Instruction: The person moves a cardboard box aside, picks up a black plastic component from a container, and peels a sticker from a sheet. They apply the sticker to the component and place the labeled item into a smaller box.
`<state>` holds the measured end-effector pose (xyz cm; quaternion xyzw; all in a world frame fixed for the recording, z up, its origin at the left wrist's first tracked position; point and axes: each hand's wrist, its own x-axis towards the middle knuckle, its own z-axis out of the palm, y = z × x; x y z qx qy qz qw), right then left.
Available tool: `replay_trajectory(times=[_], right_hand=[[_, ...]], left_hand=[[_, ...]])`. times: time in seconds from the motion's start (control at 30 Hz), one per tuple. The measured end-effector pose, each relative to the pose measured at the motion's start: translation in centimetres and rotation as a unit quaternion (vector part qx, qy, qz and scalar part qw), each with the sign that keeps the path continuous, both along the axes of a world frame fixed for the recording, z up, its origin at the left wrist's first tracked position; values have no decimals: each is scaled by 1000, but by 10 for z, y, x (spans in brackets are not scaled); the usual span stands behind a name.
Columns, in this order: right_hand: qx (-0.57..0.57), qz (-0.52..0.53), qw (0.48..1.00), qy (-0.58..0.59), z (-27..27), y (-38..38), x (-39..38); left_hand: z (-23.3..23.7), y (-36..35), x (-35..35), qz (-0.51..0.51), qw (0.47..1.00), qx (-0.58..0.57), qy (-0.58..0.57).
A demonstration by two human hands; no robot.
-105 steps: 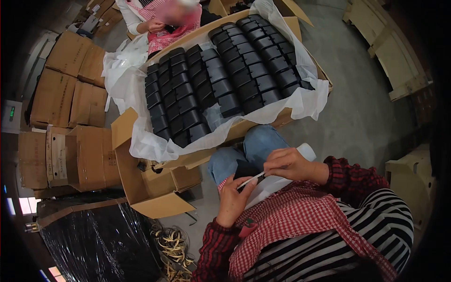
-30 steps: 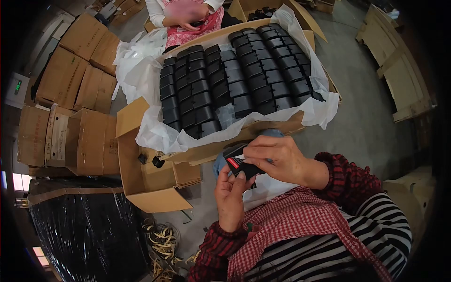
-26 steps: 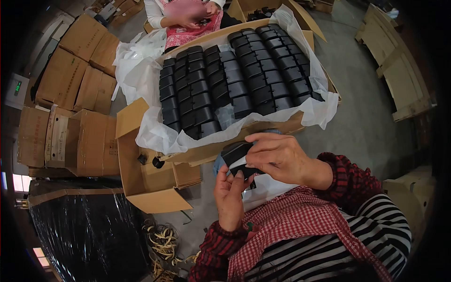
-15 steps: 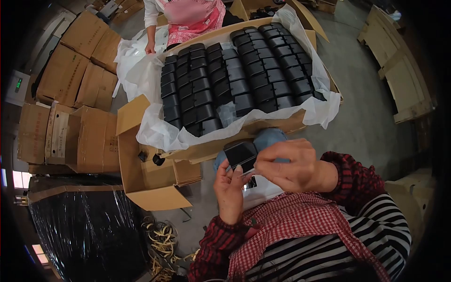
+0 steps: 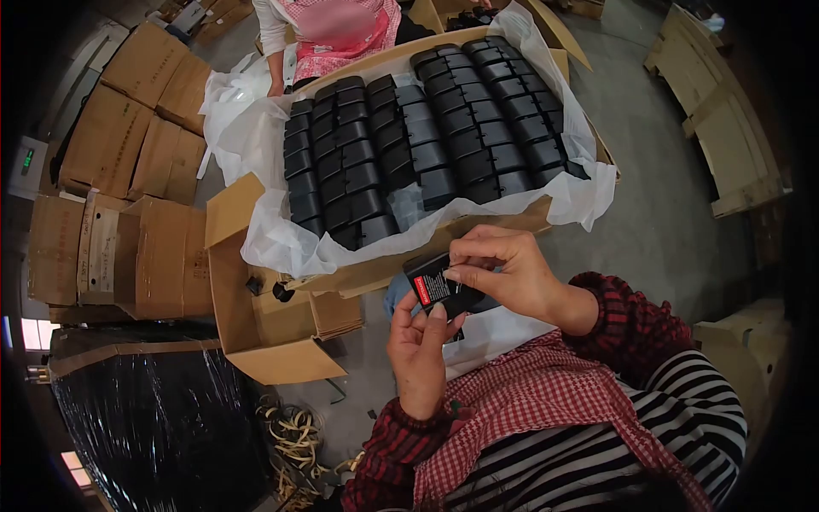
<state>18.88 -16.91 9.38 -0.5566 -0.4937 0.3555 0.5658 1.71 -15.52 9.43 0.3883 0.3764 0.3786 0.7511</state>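
Observation:
In front of my lap is a small black plastic part [image 5: 461, 304], tilted, with its labelled face toward me. My left hand [image 5: 420, 354] is closed on its lower edge, the thumb in front and fingers behind. On the part sits a black label [image 5: 437, 288] with a red strip and small white print. My right hand [image 5: 510, 275] is closed in a pinch at the label's upper right edge; the exact contact is partly hidden by the fingers. Just beyond both hands stands a big carton [image 5: 503, 224] lined with white film and filled with rows of black plastic parts [image 5: 444, 124].
An open carton [image 5: 286, 365] with a few small black pieces stands at left. Stacked boxes [image 5: 111, 141] and a black-wrapped stack [image 5: 158, 418] lie farther left. Loose yellowish straps [image 5: 294, 435] cover some floor. Across the big carton is another person [image 5: 341, 38]. Wooden crates [image 5: 725, 119] stand right.
The black part now shows a red-and-white printed label where a plain dark face showed before. My right hand has moved up and slightly left, from the part's lower edge to the label.

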Motion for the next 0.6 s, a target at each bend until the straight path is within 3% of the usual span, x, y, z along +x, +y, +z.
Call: replay_trajectory(times=[0.47, 0.6], right_hand=[[-34, 29, 999, -8, -1, 2, 3], [-41, 30, 997, 56, -3, 2, 2]], left_hand=[[-2, 2, 1, 7, 1000, -1, 6], [-1, 1, 2, 10, 1000, -4, 5]])
